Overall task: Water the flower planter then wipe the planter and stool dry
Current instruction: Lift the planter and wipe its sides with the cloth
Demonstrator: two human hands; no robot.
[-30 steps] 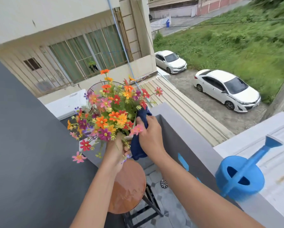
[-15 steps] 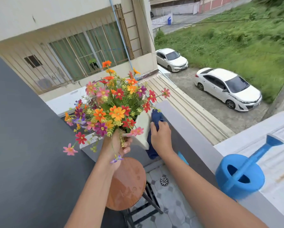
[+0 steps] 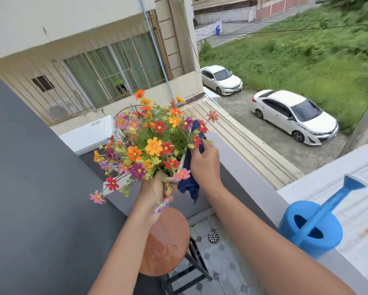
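Note:
A white planter [image 3: 180, 167] full of orange, red, pink and purple flowers [image 3: 153, 145] is held up in the air above the stool. My left hand [image 3: 157, 190] grips the planter's near end from below. My right hand [image 3: 204, 165] presses a dark blue cloth [image 3: 188, 182] against the planter's right side. The round brown wooden stool [image 3: 166, 241] stands below on black legs, with wet spots on its seat. A blue watering can [image 3: 311, 228] sits on the ledge at the right.
A grey balcony wall [image 3: 253, 179] runs from centre to lower right, topped by a pale ledge [image 3: 360, 209]. A dark wall [image 3: 29, 188] fills the left. The tiled floor has a drain [image 3: 213, 237]. Cars and grass lie far below.
The planter has tilted and shifted slightly while staying lifted. My right hand with the cloth has moved along the planter's right side, now higher toward its far end.

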